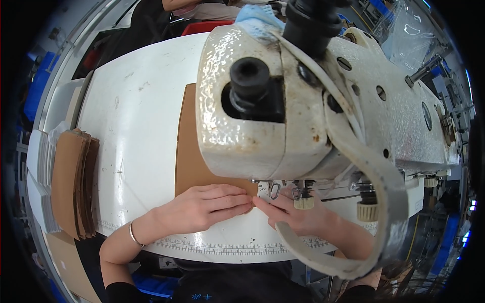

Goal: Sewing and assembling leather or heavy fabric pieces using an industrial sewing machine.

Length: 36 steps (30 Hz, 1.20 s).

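Pressing with the left hand (202,208), fingers straight and together, on the near part of the brown sheet (194,161); meeting it at the fingertips with the right hand (298,218), partly screened by the sewing machine (242,144). No telling between pinching and mere pressing in either grip. Best to spread pressure evenly, hold the sheet flat on the white counter (136,101), and guide slowly with fingertips clear of the machine's underside.

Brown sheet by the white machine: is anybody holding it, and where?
The left grip lies on the brown sheet at its near edge, fingertips close to those of the right grip. Whether either one pinches it cannot be told.
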Each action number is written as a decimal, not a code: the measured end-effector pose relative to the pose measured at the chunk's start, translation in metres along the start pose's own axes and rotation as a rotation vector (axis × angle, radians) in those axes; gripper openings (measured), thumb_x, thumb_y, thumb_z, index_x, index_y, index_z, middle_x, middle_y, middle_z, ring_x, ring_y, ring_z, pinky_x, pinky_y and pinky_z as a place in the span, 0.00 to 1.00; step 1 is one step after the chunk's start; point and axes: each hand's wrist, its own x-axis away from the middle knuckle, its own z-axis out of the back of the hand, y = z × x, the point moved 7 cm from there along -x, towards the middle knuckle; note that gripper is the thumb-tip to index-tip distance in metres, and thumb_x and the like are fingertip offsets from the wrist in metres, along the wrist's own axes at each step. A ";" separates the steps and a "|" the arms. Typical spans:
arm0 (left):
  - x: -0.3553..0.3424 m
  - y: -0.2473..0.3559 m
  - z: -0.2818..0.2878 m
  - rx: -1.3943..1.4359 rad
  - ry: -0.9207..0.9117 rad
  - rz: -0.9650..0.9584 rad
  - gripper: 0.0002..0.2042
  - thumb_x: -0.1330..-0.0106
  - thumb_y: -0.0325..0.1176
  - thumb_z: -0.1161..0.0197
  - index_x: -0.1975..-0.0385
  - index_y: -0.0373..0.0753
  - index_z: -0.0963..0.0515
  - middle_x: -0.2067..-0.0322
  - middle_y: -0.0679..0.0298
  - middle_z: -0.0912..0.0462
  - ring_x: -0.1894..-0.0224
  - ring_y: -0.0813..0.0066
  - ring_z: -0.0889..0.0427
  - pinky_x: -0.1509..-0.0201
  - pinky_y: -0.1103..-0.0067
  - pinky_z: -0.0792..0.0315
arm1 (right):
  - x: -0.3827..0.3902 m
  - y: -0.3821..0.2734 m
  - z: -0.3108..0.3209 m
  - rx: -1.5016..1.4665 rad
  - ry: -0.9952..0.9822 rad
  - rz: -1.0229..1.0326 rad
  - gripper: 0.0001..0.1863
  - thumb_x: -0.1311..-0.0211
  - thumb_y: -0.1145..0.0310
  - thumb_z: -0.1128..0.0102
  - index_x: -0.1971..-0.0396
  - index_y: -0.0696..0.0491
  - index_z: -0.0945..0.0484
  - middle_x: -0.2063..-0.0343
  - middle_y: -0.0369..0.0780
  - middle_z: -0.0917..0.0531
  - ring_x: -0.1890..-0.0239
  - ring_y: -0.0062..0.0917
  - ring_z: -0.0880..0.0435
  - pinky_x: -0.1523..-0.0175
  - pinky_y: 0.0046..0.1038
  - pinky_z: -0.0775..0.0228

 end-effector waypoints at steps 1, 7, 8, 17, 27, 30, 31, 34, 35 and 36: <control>-0.002 -0.004 0.002 0.001 0.001 0.000 0.20 0.46 0.27 0.42 0.50 0.35 0.22 0.48 0.61 0.23 0.44 0.66 0.25 0.44 0.74 0.26 | 0.000 0.002 -0.001 0.001 -0.002 0.000 0.24 0.58 0.72 0.39 0.54 0.57 0.20 0.74 0.32 0.26 0.75 0.21 0.26 0.74 0.24 0.33; -0.016 -0.022 0.016 0.040 0.002 0.083 0.24 0.53 0.22 0.40 0.50 0.34 0.22 0.50 0.59 0.21 0.49 0.63 0.22 0.48 0.73 0.24 | 0.009 0.017 -0.013 0.129 -0.017 -0.103 0.21 0.55 0.69 0.39 0.55 0.54 0.19 0.70 0.32 0.22 0.70 0.21 0.23 0.68 0.23 0.29; -0.017 -0.024 0.018 0.025 0.014 0.087 0.25 0.55 0.21 0.40 0.51 0.34 0.21 0.52 0.59 0.20 0.51 0.62 0.21 0.49 0.72 0.24 | 0.009 0.020 -0.013 0.120 0.004 -0.133 0.21 0.53 0.69 0.39 0.55 0.54 0.19 0.70 0.32 0.23 0.69 0.21 0.23 0.67 0.23 0.29; -0.025 -0.033 0.029 -0.034 0.112 0.110 0.19 0.59 0.17 0.39 0.62 0.32 0.18 0.64 0.54 0.19 0.59 0.56 0.19 0.54 0.68 0.24 | -0.003 0.017 -0.012 0.696 -0.142 -0.044 0.05 0.43 0.67 0.46 0.71 0.50 0.22 0.73 0.32 0.24 0.68 0.19 0.22 0.65 0.23 0.30; -0.035 -0.034 0.027 -0.094 0.079 0.184 0.10 0.48 0.25 0.35 0.65 0.32 0.19 0.68 0.54 0.20 0.64 0.55 0.20 0.58 0.68 0.24 | -0.005 0.026 0.001 0.361 -0.037 -0.245 0.02 0.46 0.68 0.44 0.75 0.49 0.27 0.76 0.31 0.25 0.73 0.19 0.24 0.65 0.26 0.31; -0.024 -0.041 0.009 -0.036 0.065 0.116 0.12 0.46 0.30 0.33 0.63 0.32 0.20 0.66 0.55 0.20 0.61 0.55 0.20 0.55 0.67 0.25 | 0.005 0.031 -0.007 0.239 0.040 -0.256 0.03 0.48 0.68 0.41 0.74 0.49 0.26 0.76 0.31 0.26 0.73 0.20 0.25 0.66 0.27 0.32; -0.025 -0.035 0.010 -0.036 0.064 0.115 0.12 0.46 0.30 0.33 0.63 0.32 0.20 0.66 0.55 0.20 0.61 0.55 0.20 0.55 0.67 0.25 | 0.009 0.034 -0.009 0.239 0.041 -0.257 0.03 0.48 0.68 0.41 0.74 0.49 0.26 0.76 0.31 0.26 0.73 0.20 0.25 0.66 0.27 0.32; -0.027 -0.017 0.014 -0.080 0.104 0.211 0.16 0.45 0.34 0.32 0.60 0.30 0.21 0.60 0.54 0.21 0.56 0.55 0.22 0.50 0.67 0.26 | 0.017 0.022 -0.023 0.660 -0.086 0.095 0.03 0.46 0.69 0.44 0.71 0.50 0.24 0.72 0.33 0.23 0.71 0.21 0.24 0.62 0.27 0.29; -0.026 -0.015 0.010 -0.066 0.080 0.233 0.18 0.45 0.36 0.32 0.58 0.30 0.21 0.58 0.54 0.22 0.54 0.56 0.23 0.48 0.67 0.27 | 0.021 0.018 -0.028 0.799 -0.130 0.215 0.04 0.45 0.70 0.45 0.70 0.51 0.24 0.71 0.33 0.23 0.71 0.21 0.24 0.61 0.27 0.28; -0.024 -0.014 0.006 -0.055 0.055 0.260 0.20 0.45 0.37 0.32 0.57 0.29 0.22 0.55 0.54 0.23 0.52 0.56 0.23 0.46 0.66 0.28 | 0.024 0.015 -0.035 0.933 -0.171 0.339 0.05 0.44 0.70 0.46 0.69 0.52 0.23 0.70 0.34 0.22 0.70 0.21 0.24 0.60 0.26 0.26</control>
